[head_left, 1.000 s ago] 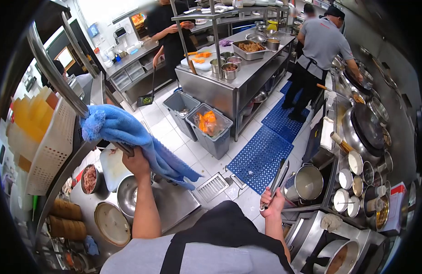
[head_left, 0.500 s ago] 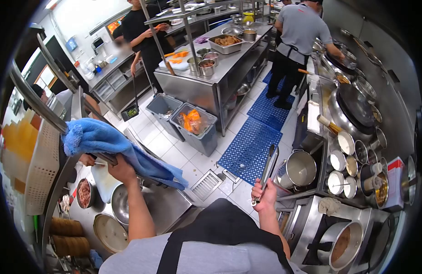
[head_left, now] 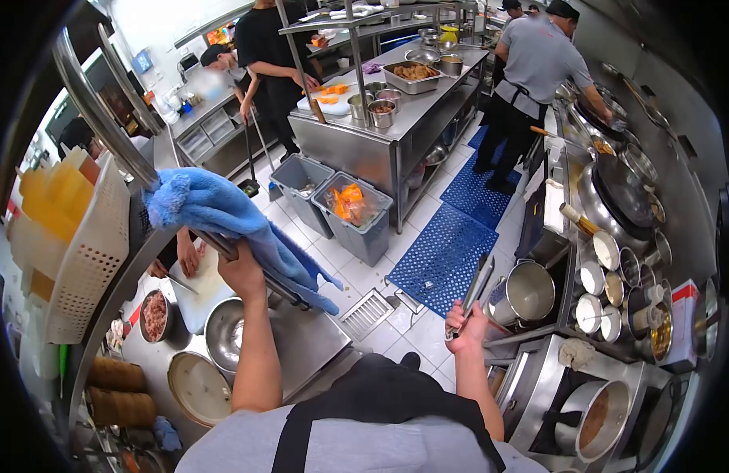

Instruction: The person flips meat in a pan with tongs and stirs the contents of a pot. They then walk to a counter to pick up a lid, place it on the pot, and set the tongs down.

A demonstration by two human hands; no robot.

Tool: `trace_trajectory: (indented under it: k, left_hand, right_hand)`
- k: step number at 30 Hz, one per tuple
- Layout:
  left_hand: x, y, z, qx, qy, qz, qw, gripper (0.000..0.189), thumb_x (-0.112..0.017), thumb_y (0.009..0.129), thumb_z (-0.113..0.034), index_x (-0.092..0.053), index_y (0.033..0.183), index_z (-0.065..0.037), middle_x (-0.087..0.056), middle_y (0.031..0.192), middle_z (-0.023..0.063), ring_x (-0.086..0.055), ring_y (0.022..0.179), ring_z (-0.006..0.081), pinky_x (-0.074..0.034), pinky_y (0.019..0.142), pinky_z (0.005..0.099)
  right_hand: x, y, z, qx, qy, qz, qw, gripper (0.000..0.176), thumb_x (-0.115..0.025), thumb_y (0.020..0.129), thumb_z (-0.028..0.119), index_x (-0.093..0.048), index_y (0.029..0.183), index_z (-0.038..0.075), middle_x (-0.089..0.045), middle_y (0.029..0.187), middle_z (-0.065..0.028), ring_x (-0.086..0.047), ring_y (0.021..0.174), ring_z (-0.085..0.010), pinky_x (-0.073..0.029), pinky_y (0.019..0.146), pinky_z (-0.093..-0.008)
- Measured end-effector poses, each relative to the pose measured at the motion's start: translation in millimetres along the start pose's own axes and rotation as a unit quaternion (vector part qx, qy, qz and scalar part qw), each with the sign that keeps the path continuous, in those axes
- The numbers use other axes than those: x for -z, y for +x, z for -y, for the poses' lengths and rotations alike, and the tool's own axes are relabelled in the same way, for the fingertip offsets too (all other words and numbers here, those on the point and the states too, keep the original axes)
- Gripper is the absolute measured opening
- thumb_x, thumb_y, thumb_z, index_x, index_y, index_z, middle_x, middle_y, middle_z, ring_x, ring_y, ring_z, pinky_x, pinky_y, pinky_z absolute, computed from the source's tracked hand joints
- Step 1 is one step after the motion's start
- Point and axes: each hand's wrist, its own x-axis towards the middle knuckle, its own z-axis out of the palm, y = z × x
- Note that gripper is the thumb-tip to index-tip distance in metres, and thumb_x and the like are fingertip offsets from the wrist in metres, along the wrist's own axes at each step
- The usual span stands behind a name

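My left hand (head_left: 242, 272) is wrapped around a metal rail (head_left: 216, 240) at the shelf edge, right beside a blue towel (head_left: 222, 209) draped over it. Under that arm are a steel bowl (head_left: 226, 335), a bowl of raw minced meat (head_left: 154, 315) and a round lid (head_left: 199, 388). Out over the floor on the right, my right hand (head_left: 467, 325) is closed around metal tongs (head_left: 481, 282), their tips pointing up and away. A tall steel pot (head_left: 530, 292) stands close to that hand.
Two grey bins (head_left: 352, 217) stand by a steel prep table (head_left: 341, 142). Blue mats (head_left: 443, 260) cover part of the tiled floor. A co-worker (head_left: 538, 59) stands at the woks. On the right stove sits a pot (head_left: 597, 422). Another person's hands work at a cutting board (head_left: 210, 296).
The view has swung slightly left, so most things appear farther right. The tongs' arms look closer together. A person at the back leans farther into view with a long-handled tool.
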Motion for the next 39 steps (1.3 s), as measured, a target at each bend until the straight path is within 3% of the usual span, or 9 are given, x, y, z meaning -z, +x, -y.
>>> trace_trajectory:
  k: [6,14,16,19,22,30,34,38,39]
  left_hand:
    - [15.1,-1.6,-19.4,0.037,-0.032,0.122,0.991,0.021,-0.061,0.093,-0.018,-0.063,0.096,0.003,-0.065,0.083,0.0025,-0.055,0.078,0.0098,-0.044,0.074,0.0268]
    - [67.6,-60.0,-35.8,-0.057,0.079,0.263,0.960,0.053,-0.059,0.093,-0.013,-0.039,0.137,0.009,-0.054,0.129,0.0187,-0.052,0.119,0.0266,-0.037,0.103,0.0339]
    - [85.9,-63.1,-42.3,0.181,-0.054,0.469,0.863,0.053,-0.058,0.094,-0.013,-0.038,0.138,0.009,-0.054,0.130,0.0163,-0.054,0.119,0.0224,-0.040,0.102,0.0314]
    - [95.2,-102.2,-74.4,0.247,-0.181,0.543,0.782,0.048,-0.058,0.094,-0.011,-0.043,0.135,0.009,-0.057,0.127,0.0144,-0.056,0.116,0.0195,-0.044,0.097,0.0306]
    - [105.6,-115.4,-117.4,0.092,-0.100,0.610,0.781,0.038,-0.054,0.098,-0.010,-0.049,0.133,0.003,-0.058,0.126,0.0143,-0.057,0.113,0.0179,-0.045,0.095,0.0297]
    - [128.5,-126.4,-196.2,0.083,-0.200,0.717,0.663,0.027,-0.041,0.100,-0.004,-0.060,0.119,0.002,-0.065,0.075,0.0051,-0.058,0.063,0.0070,-0.046,0.059,0.0217]
    - [117.5,-142.3,-255.4,-0.170,-0.350,0.641,0.662,0.032,-0.044,0.092,0.008,-0.061,0.118,0.002,-0.064,0.085,0.0124,-0.058,0.061,0.0133,-0.048,0.057,0.0233]
    - [110.2,-188.1,-327.1,-0.285,-0.563,0.517,0.578,0.022,-0.058,0.083,0.008,-0.070,0.099,-0.001,-0.064,0.093,0.0151,-0.059,0.065,0.0195,-0.051,0.057,0.0269]
    - [107.3,-200.7,-347.3,-0.294,-0.627,0.484,0.535,0.014,-0.058,0.086,0.002,-0.071,0.090,-0.001,-0.064,0.092,0.0145,-0.059,0.065,0.0208,-0.050,0.056,0.0268]
  right_hand:
    - [1.0,-36.2,-65.5,-0.030,-0.041,0.031,0.998,0.048,-0.037,0.101,0.046,-0.051,0.092,0.001,-0.043,0.066,-0.0009,-0.038,0.049,-0.0095,-0.032,0.042,-0.0229]
    - [73.0,-97.8,-123.1,-0.021,-0.031,-0.058,0.998,0.052,-0.037,0.101,0.050,-0.048,0.097,-0.001,-0.041,0.066,0.0003,-0.038,0.050,-0.0092,-0.032,0.043,-0.0234]
    - [86.5,-112.5,-139.9,-0.017,-0.016,-0.079,0.997,0.052,-0.037,0.100,0.051,-0.047,0.097,-0.001,-0.040,0.066,0.0002,-0.037,0.050,-0.0090,-0.031,0.043,-0.0234]
    - [86.3,-133.9,-158.2,-0.049,-0.028,-0.072,0.996,0.051,-0.037,0.101,0.049,-0.048,0.096,-0.001,-0.041,0.066,-0.0007,-0.037,0.050,-0.0087,-0.031,0.042,-0.0232]
    - [75.1,-153.9,-162.3,-0.040,-0.057,-0.061,0.996,0.051,-0.037,0.101,0.049,-0.048,0.097,-0.001,-0.041,0.067,-0.0007,-0.037,0.051,-0.0084,-0.031,0.042,-0.0227]
    - [71.5,-218.2,-125.9,0.011,-0.115,0.035,0.993,0.050,-0.034,0.103,0.046,-0.049,0.101,-0.002,-0.041,0.065,-0.0007,-0.036,0.050,-0.0086,-0.030,0.042,-0.0235]
    - [64.6,-281.8,-98.6,0.038,-0.149,0.098,0.983,0.050,-0.035,0.102,0.047,-0.049,0.105,-0.001,-0.042,0.067,-0.0019,-0.036,0.049,-0.0084,-0.030,0.041,-0.0226]
    - [46.4,-347.1,-82.4,0.067,-0.011,-0.124,0.990,0.054,-0.036,0.101,0.050,-0.051,0.113,0.000,-0.048,0.073,-0.0032,-0.046,0.057,-0.0140,-0.045,0.055,-0.0287]
    - [65.5,-372.2,-82.4,0.132,-0.124,0.104,0.978,0.047,-0.028,0.105,0.041,-0.054,0.112,0.003,-0.067,0.094,-0.0143,-0.064,0.080,-0.0231,-0.052,0.068,-0.0330]
